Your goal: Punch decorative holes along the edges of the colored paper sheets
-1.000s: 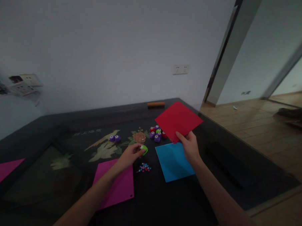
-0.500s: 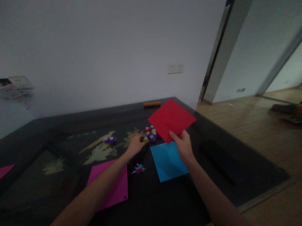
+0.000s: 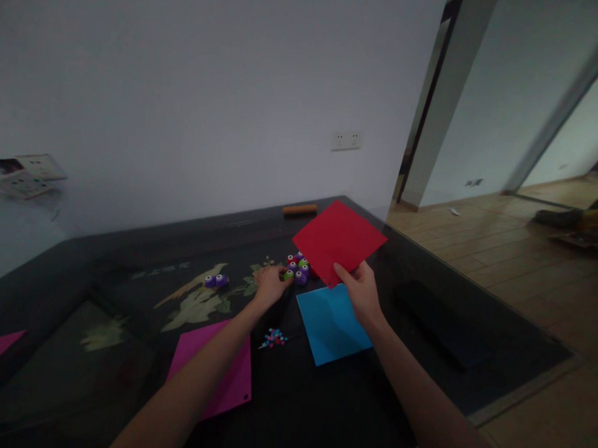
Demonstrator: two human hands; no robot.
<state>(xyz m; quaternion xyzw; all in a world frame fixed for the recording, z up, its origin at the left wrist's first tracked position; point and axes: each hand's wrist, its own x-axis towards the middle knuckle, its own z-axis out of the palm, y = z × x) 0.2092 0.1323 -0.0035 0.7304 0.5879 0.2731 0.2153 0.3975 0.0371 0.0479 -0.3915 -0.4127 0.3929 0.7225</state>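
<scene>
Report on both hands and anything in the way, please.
Left hand: touching green piece. Right hand: holding red sheet. Red sheet partly hides piece cluster.

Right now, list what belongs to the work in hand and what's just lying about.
Work in hand:
green eyed toy, left hand
red square sheet, right hand
probably clustered eyed toys, blue sheet, magenta sheets, colourful bits

Apparently lying about:
brown cylinder
black slab

We hold our left forearm (image 3: 212,360) and right forearm (image 3: 405,374) bare and angled inward, the left hand (image 3: 270,285) curled into a thumb-and-finger pinch, the right hand (image 3: 362,287) gripping with its thumb (image 3: 344,275) laid on top.
</scene>
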